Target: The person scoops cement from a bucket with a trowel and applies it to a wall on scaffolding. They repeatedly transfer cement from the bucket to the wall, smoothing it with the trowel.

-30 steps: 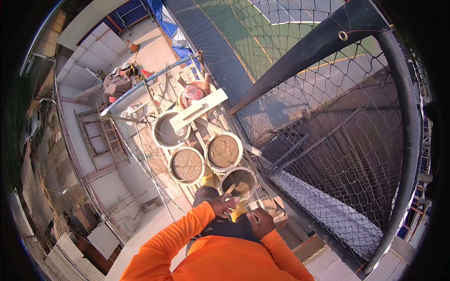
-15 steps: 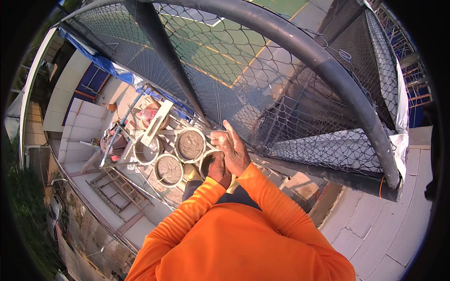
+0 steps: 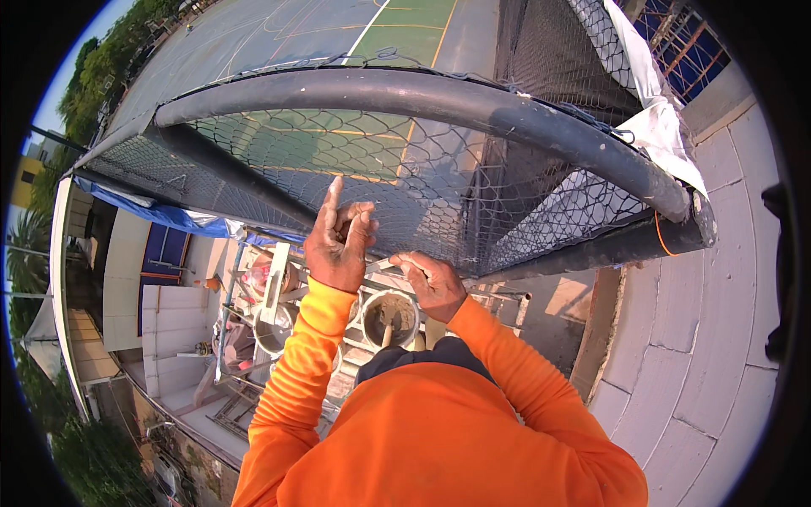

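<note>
My left hand (image 3: pixel 340 241) is raised in front of the wire mesh fence (image 3: pixel 296 144), index finger pointing up, other fingers curled; whatever they pinch, if anything, is too small to make out. Lower and to its right, my right hand (image 3: pixel 427 283) has its fingers bent and closed; what they hold is unclear. Just below the hands sits a bucket (image 3: pixel 397 313) with grey-brown mortar and a stick handle in it. Behind my left forearm more buckets (image 3: pixel 272 329) stand on the plank scaffold, partly hidden, with a pale board (image 3: pixel 276 279) near them.
A heavy dark tube frame (image 3: pixel 380 91) arches across the fence, with white sheeting (image 3: pixel 659 135) at its right. A grey block wall top (image 3: pixel 688 363) runs down the right side. A blue tarp (image 3: pixel 169 207), scaffold pipes (image 3: pixel 228 300) and a court (image 3: pixel 405 34) lie beyond.
My view has tilted up toward the fence and court. My left hand, beside the bucket earlier, has risen with index finger extended; my right hand has lowered to sit below it.
</note>
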`<state>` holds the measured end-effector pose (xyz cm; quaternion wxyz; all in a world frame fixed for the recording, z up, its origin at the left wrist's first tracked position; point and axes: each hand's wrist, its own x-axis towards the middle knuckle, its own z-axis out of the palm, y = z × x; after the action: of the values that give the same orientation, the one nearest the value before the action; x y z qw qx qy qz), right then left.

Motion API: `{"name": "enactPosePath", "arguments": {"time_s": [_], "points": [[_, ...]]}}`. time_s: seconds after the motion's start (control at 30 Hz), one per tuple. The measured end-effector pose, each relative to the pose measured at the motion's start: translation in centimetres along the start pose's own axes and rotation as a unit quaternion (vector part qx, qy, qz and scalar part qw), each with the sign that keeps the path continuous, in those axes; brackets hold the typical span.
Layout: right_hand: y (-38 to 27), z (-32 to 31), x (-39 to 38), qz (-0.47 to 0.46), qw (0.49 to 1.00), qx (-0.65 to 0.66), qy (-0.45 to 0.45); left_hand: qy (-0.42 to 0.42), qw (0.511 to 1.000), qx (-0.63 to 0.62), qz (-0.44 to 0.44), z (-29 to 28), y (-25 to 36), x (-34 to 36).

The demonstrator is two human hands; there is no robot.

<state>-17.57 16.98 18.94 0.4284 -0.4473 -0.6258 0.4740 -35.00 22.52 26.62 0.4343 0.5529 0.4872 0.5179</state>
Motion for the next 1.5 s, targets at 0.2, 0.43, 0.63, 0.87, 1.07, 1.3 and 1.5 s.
{"name": "enactPosePath", "arguments": {"time_s": [0.2, 0.43, 0.63, 0.87, 1.07, 1.3, 1.5], "points": [[0.7, -0.3, -4.3, 0.029, 0.998, 0.02, 0.057, -0.052, 0.997, -0.049, -0.014, 2.3, -2.7, -2.8], [1.5, 0.4, -8.3, 0.053, 0.986, 0.008, 0.157, -0.128, 0.991, 0.011, -0.031, 4.4, -7.2, -8.8], [2.4, 0.8, -12.9, 0.071, 0.964, 0.016, 0.257, -0.187, 0.944, -0.155, -0.226, 7.1, -8.8, -12.1], [3.6, -1.7, -17.0, 0.096, 0.965, -0.051, 0.241, -0.22, 0.958, -0.072, -0.168, 10.1, -9.6, -11.1], [4.9, -6.8, -28.7, 0.214, 0.962, -0.062, 0.158, -0.144, 0.98, -0.001, -0.137, 11.4, -10.2, -2.9], [7.7, -12.7, -39.5, 0.232, 0.959, 0.133, 0.089, -0.179, 0.974, 0.063, -0.127, 17.8, -10.3, -1.8], [7.9, -16.5, -43.9, 0.259, 0.951, 0.104, 0.133, -0.204, 0.969, 0.064, -0.127, 23.1, -10.0, -3.1]]}}
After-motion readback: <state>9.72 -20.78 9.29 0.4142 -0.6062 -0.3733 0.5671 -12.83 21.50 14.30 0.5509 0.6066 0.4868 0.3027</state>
